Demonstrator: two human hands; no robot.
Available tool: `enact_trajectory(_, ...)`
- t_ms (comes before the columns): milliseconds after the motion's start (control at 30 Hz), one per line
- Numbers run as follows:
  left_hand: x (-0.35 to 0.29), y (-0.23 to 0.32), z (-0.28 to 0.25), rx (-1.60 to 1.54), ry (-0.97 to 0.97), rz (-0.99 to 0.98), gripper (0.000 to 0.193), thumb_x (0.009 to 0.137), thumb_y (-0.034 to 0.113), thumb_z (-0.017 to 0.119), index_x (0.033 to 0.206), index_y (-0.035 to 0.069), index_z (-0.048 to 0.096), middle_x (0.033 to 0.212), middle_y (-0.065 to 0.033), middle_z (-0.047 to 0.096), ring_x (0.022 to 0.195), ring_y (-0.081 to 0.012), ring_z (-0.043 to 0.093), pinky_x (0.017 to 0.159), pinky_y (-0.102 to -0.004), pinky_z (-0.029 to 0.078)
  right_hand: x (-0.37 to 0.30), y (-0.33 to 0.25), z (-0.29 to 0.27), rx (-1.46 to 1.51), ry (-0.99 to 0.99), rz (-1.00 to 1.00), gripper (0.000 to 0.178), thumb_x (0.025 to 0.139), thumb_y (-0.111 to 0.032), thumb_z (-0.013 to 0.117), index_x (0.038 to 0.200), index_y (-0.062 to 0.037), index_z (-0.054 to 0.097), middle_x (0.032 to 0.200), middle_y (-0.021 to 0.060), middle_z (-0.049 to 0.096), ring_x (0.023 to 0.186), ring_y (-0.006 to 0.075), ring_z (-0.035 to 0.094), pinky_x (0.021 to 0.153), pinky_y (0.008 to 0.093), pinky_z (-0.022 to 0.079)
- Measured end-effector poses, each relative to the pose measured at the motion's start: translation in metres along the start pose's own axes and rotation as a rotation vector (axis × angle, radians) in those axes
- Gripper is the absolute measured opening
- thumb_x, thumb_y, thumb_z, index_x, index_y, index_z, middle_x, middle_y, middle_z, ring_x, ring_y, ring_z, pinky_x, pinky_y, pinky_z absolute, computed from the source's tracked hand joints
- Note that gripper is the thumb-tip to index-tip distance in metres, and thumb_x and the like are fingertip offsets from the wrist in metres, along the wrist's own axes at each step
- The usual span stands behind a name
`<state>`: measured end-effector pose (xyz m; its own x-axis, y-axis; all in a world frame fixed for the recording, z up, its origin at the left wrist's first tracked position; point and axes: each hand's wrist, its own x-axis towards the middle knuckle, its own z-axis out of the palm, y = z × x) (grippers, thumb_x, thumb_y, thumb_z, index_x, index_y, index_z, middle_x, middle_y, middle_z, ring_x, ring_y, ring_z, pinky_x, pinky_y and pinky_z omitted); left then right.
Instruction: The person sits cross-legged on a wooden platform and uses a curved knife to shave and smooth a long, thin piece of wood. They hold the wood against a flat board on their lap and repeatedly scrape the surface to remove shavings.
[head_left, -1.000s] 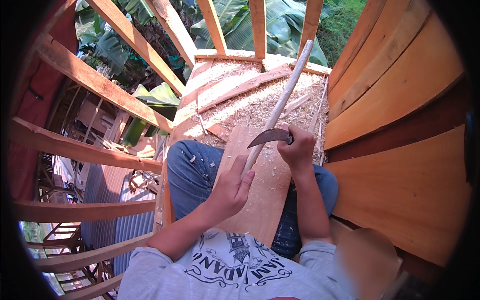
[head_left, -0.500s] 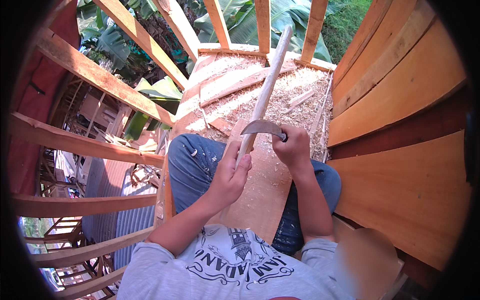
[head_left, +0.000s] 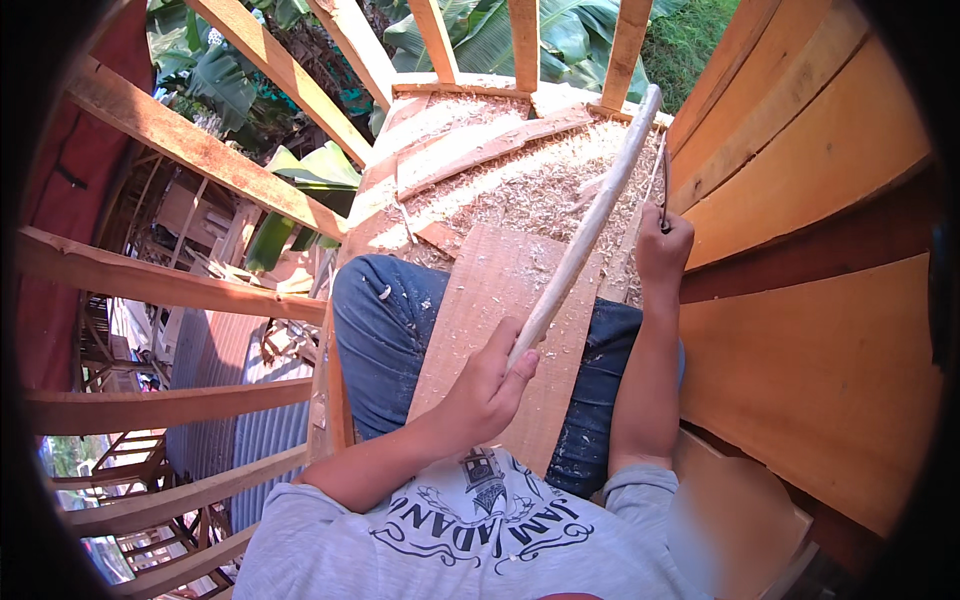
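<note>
My left hand (head_left: 492, 385) is closed round the lower end of a long pale wooden stick (head_left: 590, 228), which slants away from me up to the right. My right hand (head_left: 664, 245) is out to the right, apart from the stick. It grips a curved knife (head_left: 666, 182) by the handle, most of which the fingers hide; the blade is seen nearly edge-on and points away from me. Between my legs lies a flat wooden board (head_left: 500, 290) with a few shavings on it.
Wood shavings (head_left: 560, 165) and loose offcuts, among them a long plank (head_left: 490, 152), cover the floor ahead. Upright slats (head_left: 430, 40) and rails (head_left: 190, 290) bound the far and left sides. A board wall (head_left: 800, 370) stands close on the right.
The knife was across the stick and is now off it; my right hand has moved right and away from me. The stick's far end has swung right and lower.
</note>
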<state>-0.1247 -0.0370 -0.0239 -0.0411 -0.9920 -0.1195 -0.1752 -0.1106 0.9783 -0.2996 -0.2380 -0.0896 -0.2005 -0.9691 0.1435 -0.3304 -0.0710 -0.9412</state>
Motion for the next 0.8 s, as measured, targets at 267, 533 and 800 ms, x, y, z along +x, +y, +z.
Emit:
enact_trajectory(267, 0.038, 0.023, -0.027, -0.463, -0.020, -0.205, 0.024, 0.098, 0.014, 0.044, 0.120, 0.007, 0.038, 0.071, 0.0013, 0.042, 0.046, -0.0028, 0.036, 0.040, -0.0196, 0.034, -0.058, -0.040, 0.030, 0.665, -0.725, 0.191, 0.036, 0.093, -0.033, 0.057, 0.077, -0.0010, 0.059, 0.048, -0.0077, 0.039, 0.040, 0.0019, 0.033, 0.038, 0.0218, 0.023)
enact_trajectory(533, 0.035, 0.016, -0.024, -0.456, -0.260, -0.360, 0.026, 0.096, 0.017, 0.049, 0.116, 0.004, 0.040, 0.068, -0.0002, 0.041, 0.049, -0.0079, 0.045, 0.046, -0.0254, 0.050, -0.054, -0.031, 0.031, 0.809, -0.677, 0.203, 0.024, 0.090, -0.019, 0.063, 0.074, -0.0030, 0.057, 0.045, -0.0061, 0.042, 0.034, 0.0016, 0.034, 0.032, 0.0203, 0.022)
enact_trajectory(800, 0.033, 0.007, -0.034, -0.718, -0.173, -0.508, 0.014, 0.096, 0.022, 0.050, 0.092, 0.012, 0.040, 0.060, 0.0058, 0.031, 0.041, -0.0023, 0.028, 0.034, -0.0187, 0.022, -0.051, -0.027, 0.030, 0.171, -0.485, -0.131, 0.030, 0.081, -0.021, 0.067, 0.059, -0.0034, 0.057, 0.046, 0.0031, 0.050, 0.040, 0.0152, 0.049, 0.040, 0.0306, 0.035)
